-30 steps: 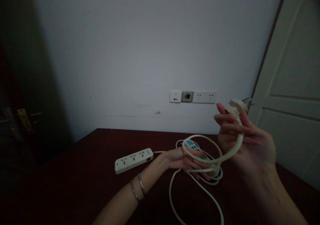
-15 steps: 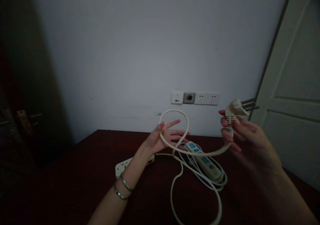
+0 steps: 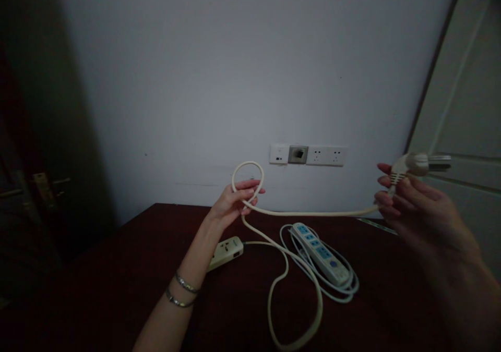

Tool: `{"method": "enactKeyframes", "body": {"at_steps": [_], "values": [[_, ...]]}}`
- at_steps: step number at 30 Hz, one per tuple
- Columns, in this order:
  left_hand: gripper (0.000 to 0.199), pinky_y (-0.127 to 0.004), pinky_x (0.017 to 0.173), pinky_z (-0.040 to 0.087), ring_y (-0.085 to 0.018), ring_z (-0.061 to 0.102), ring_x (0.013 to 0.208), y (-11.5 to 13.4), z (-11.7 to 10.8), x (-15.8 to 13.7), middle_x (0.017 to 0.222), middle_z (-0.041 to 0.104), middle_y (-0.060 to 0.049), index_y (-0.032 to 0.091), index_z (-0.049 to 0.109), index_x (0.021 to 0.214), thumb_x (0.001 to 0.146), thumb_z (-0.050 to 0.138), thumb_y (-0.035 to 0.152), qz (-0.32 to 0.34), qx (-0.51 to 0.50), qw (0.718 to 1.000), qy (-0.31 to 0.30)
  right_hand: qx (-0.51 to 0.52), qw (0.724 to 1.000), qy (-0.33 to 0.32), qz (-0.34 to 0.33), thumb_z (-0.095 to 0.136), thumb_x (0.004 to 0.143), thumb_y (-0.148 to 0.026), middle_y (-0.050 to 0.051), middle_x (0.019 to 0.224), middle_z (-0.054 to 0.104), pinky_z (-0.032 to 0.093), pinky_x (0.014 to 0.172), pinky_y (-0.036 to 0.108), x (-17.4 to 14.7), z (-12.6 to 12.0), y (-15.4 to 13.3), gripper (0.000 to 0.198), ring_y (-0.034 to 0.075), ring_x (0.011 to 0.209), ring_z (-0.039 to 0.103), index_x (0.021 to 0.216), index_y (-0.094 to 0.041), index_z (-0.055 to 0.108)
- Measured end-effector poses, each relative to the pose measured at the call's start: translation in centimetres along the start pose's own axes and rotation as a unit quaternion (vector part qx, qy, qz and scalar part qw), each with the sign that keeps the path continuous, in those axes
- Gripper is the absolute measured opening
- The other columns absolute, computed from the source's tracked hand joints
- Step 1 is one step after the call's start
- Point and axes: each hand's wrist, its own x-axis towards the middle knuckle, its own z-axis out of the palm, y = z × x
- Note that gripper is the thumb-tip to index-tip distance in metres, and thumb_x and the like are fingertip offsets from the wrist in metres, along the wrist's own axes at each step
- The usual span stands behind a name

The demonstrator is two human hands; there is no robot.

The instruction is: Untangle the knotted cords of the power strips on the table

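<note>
My right hand (image 3: 415, 201) grips a white three-pin plug (image 3: 415, 164) at its ribbed neck, with the metal pins pointing right. From it the white power cord (image 3: 313, 214) runs nearly straight across to my left hand (image 3: 237, 198). There the cord makes a small loop, and my left thumb and fingers close on it where it crosses. Below, the same cord hangs and curves over the dark red table. It leads towards a cream power strip (image 3: 229, 252) partly hidden behind my left forearm.
A second power strip (image 3: 323, 255) with blue sockets lies on the dark red table (image 3: 156, 247), its pale cord coiled around it. Wall sockets (image 3: 326, 156) sit above the table's back edge. A pale door (image 3: 465, 81) stands at the right.
My right hand has moved right with the plug, drawing the cord straighter. The loop has become smaller and shifted left. My left hand, spread before, has closed on the cord.
</note>
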Motion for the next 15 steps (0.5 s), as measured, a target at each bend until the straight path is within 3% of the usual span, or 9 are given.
{"method": "enactKeyframes", "body": {"at_steps": [6,11,15], "values": [[0.034,-0.016,0.038,0.035,-0.010,0.054,0.057,1.2,-0.4,-0.7,0.083,0.069,-0.010,0.015,0.069,0.091,0.057,0.068,0.013,0.025,0.020,0.999,-0.035,0.045,0.995,0.081,0.037,0.069,0.068,-0.018,0.008,0.096,0.056,0.029,0.036,0.013,1.1,-0.9,0.3,0.015,0.005,0.059,0.047,0.082,-0.014,0.068],[0.032,-0.018,0.041,0.038,-0.010,0.055,0.057,1.6,0.1,-1.3,0.081,0.070,-0.009,0.016,0.070,0.089,0.057,0.068,0.011,0.024,0.054,0.997,-0.057,0.073,0.994,0.076,0.041,0.065,0.072,-0.017,0.007,0.097,0.057,0.028,0.035,0.011,1.6,-1.3,1.0,0.006,0.003,0.057,0.046,0.078,-0.014,0.064],[0.028,-0.018,0.040,0.040,-0.012,0.057,0.061,0.6,1.1,-1.4,0.087,0.069,-0.013,0.011,0.069,0.092,0.065,0.068,0.018,-0.016,0.102,0.991,-0.091,0.032,0.994,0.096,0.037,0.067,0.069,-0.018,0.010,0.098,0.061,0.026,0.034,0.011,2.1,-1.3,2.8,0.011,0.003,0.054,0.043,0.078,-0.013,0.062]]}}
